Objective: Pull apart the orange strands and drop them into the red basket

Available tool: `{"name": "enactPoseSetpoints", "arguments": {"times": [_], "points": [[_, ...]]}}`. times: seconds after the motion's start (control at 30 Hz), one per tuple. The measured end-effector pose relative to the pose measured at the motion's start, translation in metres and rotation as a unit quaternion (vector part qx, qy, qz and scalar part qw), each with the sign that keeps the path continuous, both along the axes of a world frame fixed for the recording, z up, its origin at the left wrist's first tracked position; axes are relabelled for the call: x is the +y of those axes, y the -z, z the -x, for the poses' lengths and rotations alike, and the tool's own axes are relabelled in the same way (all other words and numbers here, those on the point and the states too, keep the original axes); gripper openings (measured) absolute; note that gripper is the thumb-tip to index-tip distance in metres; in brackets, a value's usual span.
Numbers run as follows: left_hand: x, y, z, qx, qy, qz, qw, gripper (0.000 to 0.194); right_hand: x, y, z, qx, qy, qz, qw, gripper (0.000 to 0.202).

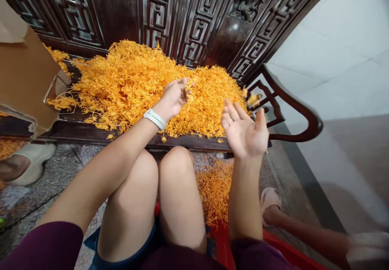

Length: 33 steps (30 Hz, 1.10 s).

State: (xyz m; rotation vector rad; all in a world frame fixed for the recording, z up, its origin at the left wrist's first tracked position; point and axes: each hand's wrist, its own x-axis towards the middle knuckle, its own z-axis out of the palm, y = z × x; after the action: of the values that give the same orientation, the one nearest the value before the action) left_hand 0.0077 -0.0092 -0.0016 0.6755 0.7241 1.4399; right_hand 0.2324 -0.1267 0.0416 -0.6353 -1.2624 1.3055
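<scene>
A large heap of small orange spider-shaped pieces (130, 79) covers the seat of a dark carved wooden bench (91, 134). My left hand (176, 96), with a white watch band at the wrist, is closed over the heap. Its fingertips pinch an orange spider-shaped piece (189, 87). To the right, my right hand (244, 132) is open, palm up and fingers spread, with nothing in it. Just beyond its fingers, a blurred orange piece (253, 99) appears in mid-air by the armrest.
A cardboard box (27, 75) stands on the bench at left. The curved wooden armrest (299, 104) bounds the right end. Thin orange scraps (215, 189) lie below, beside my knees and a red object (223, 247). Other people's feet in light shoes (33, 162) show on both sides.
</scene>
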Motion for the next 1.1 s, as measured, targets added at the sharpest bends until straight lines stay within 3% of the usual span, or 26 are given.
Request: {"name": "enactPoseSetpoints", "arguments": {"times": [0.03,0.1,0.17,0.3,0.43,0.63,0.8,0.9,1.0,1.03,1.1], "points": [[-0.005,-0.005,-0.001,0.010,-0.004,-0.010,1.000,0.012,0.009,0.005,0.000,0.002,0.053,0.059,0.997,0.037],[-0.017,-0.017,-0.003,0.022,-0.004,-0.020,1.000,0.014,0.019,0.012,0.003,-0.006,0.085,0.133,0.987,0.035],[-0.031,-0.030,-0.007,0.035,0.011,-0.031,0.999,0.014,0.018,0.018,0.010,-0.038,0.098,0.143,0.984,0.032],[-0.053,-0.044,-0.020,0.104,0.040,-0.083,0.990,0.018,0.005,0.029,0.030,-0.130,0.150,0.056,0.978,0.039],[-0.059,-0.045,-0.039,0.161,0.048,-0.133,0.977,0.020,0.004,0.035,0.050,-0.196,0.213,-0.033,0.957,0.044],[-0.057,-0.045,-0.056,0.208,0.016,-0.184,0.960,0.021,0.008,0.037,0.051,-0.293,0.351,-0.154,0.876,0.026],[-0.060,-0.044,-0.073,0.150,0.008,-0.122,0.981,0.021,-0.002,0.036,0.040,-0.306,0.401,-0.256,0.824,0.020],[-0.073,-0.041,-0.093,0.115,0.013,-0.081,0.990,0.026,-0.014,0.026,0.024,-0.393,0.384,-0.315,0.773,0.015],[-0.078,-0.041,-0.107,0.125,0.035,-0.097,0.987,0.029,-0.039,0.014,0.006,-0.489,0.328,-0.342,0.733,0.014],[-0.074,-0.041,-0.108,0.136,0.030,-0.110,0.984,0.030,-0.051,0.012,0.003,-0.496,0.290,-0.344,0.742,0.014],[-0.055,-0.039,-0.099,0.156,-0.020,-0.127,0.979,0.030,-0.081,0.015,0.008,-0.472,0.163,-0.351,0.792,0.016]]}}
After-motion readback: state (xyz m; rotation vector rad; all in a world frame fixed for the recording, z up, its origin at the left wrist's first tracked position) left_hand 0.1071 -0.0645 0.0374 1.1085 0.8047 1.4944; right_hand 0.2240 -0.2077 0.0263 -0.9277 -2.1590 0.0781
